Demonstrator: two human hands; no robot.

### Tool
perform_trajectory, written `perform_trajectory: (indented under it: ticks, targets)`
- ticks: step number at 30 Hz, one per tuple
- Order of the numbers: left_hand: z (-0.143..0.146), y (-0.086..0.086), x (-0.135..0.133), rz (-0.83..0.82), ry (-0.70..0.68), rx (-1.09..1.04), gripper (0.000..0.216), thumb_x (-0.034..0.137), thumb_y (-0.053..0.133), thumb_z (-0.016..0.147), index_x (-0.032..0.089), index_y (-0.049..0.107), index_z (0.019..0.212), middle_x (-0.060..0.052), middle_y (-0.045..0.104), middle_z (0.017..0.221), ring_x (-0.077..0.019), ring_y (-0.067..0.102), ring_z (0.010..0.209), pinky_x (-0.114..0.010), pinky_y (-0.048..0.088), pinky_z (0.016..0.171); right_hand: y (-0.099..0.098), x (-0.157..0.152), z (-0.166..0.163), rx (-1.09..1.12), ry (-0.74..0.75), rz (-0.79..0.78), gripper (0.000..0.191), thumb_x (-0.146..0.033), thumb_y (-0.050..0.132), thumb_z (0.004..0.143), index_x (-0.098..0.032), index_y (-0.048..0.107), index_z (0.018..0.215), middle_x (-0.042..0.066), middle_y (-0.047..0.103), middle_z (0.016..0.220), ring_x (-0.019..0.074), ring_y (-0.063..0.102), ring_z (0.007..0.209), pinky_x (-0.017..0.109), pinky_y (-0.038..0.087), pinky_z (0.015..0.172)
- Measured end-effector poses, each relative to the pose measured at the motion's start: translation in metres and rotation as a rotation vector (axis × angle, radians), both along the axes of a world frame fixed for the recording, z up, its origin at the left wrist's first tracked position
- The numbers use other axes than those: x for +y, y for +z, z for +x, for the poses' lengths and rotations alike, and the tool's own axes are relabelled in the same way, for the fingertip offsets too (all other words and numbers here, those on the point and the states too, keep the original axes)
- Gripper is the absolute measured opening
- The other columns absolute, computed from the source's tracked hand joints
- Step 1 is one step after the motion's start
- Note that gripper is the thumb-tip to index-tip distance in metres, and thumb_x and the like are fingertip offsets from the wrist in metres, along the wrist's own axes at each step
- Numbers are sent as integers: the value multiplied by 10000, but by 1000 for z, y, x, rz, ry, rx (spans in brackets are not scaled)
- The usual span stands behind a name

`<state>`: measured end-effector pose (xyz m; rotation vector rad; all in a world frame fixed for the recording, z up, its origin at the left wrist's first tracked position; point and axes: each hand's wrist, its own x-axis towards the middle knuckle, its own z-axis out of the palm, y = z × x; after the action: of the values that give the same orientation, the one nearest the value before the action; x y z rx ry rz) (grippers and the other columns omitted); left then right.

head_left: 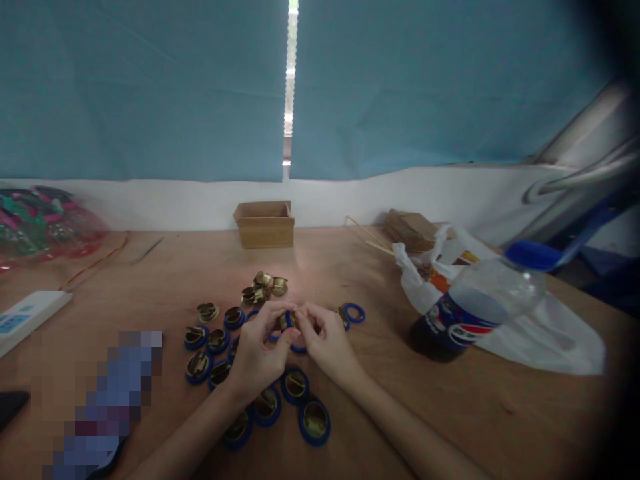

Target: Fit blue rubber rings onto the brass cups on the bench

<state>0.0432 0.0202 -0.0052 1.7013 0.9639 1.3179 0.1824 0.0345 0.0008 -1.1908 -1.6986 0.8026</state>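
Observation:
Between my fingertips is a small round brass fitting with a blue ring (pixel 289 321). My left hand (pixel 257 353) pinches it from one side and my right hand (pixel 326 339) grips it from the other; the fingers hide part of it. Around my left hand lie several brass fittings seated in blue rings, one of them a ringed fitting (pixel 315 424) close to me. Beyond my hands sits a small cluster of bare brass fittings (pixel 279 287). A loose blue ring (pixel 355 305) rests to the right of my right hand.
An open cardboard box (pixel 267 233) stands at the back. To the right are a cola bottle (pixel 470 313), a white plastic bag (pixel 555 340) and a brown package (pixel 410 229). On the left lie a white power strip (pixel 35 313), a pixelated object (pixel 110 400) and clear-wrapped goods (pixel 45 223).

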Motion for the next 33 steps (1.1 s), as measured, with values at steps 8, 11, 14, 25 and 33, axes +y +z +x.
perform_trajectory:
  ticks: [8, 11, 14, 25, 33]
  targets:
    - [-1, 3, 1, 17, -34, 2, 264, 161, 526, 861, 197, 497, 1121, -69, 638, 1025, -165, 632, 911, -268, 516, 833, 7, -3, 1, -149, -52, 52, 306, -261, 435, 880, -194, 411, 583, -38, 395, 500, 107, 394, 467, 245, 226, 460]
    - [-2, 4, 1, 42, -43, 35, 271, 169, 524, 863, 196, 503, 1132, -64, 632, 1003, -159, 628, 885, -272, 513, 841, 11, -4, 2, -175, -55, 80, 302, -237, 445, 866, -198, 405, 569, -37, 413, 480, 107, 414, 449, 246, 229, 458]
    - [-2, 4, 1, 57, -30, 73, 280, 183, 530, 859, 201, 515, 1138, -61, 624, 986, -156, 625, 850, -276, 518, 829, 14, -6, 3, -207, -62, 106, 292, -223, 454, 859, -202, 412, 571, -33, 442, 469, 110, 429, 434, 249, 238, 462]
    - [2, 9, -4, 70, -36, 108, 344, 144, 557, 830, 223, 505, 1161, -71, 611, 1139, -185, 623, 1011, -273, 525, 839, 15, -8, 1, -184, -104, 142, 316, -231, 415, 898, -208, 378, 584, -31, 452, 502, 114, 458, 470, 250, 267, 499]
    - [7, 3, -5, 98, 26, 22, 461, 116, 627, 780, 248, 460, 1189, -69, 581, 1213, -206, 574, 1136, -348, 482, 967, 19, -5, 2, 65, -69, 55, 335, -351, 411, 926, -202, 400, 626, -41, 407, 569, 108, 407, 534, 232, 304, 504]
